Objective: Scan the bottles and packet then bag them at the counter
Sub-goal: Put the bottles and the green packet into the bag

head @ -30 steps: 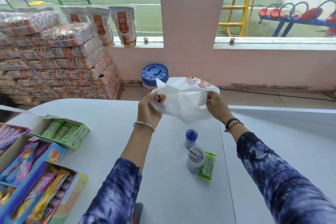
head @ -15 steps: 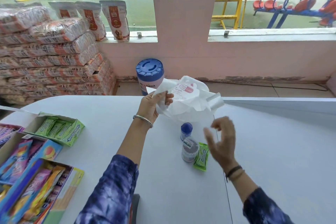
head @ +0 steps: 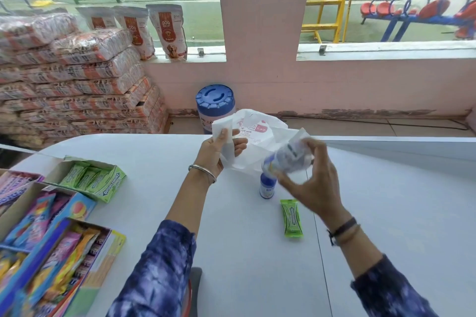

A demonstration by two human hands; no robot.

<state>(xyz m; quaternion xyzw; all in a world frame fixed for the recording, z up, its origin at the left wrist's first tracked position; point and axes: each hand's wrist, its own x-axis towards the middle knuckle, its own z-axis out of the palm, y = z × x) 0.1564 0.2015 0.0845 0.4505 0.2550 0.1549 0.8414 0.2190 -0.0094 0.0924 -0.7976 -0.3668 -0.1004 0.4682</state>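
Observation:
My left hand (head: 219,152) grips one edge of a white plastic bag (head: 257,136) with a pink logo, held above the white counter (head: 231,252). My right hand (head: 309,180) holds a clear plastic bottle (head: 288,159), tilted and blurred, just at the bag's right side. A small white bottle with a blue cap (head: 267,186) stands upright on the counter below the bag. A green gum packet (head: 292,217) lies flat to its right, near my right wrist.
Open display boxes sit at the counter's left: green gum (head: 95,177) and colourful candy packets (head: 46,252). Behind the counter stand a blue-lidded tub (head: 215,103), stacked sacks (head: 77,90) and dog-food pouches (head: 167,31) on the window sill.
My right hand let go of the bag, dropped to the counter and picked up the clear bottle, lifting it toward the bag. The left hand kept holding the bag.

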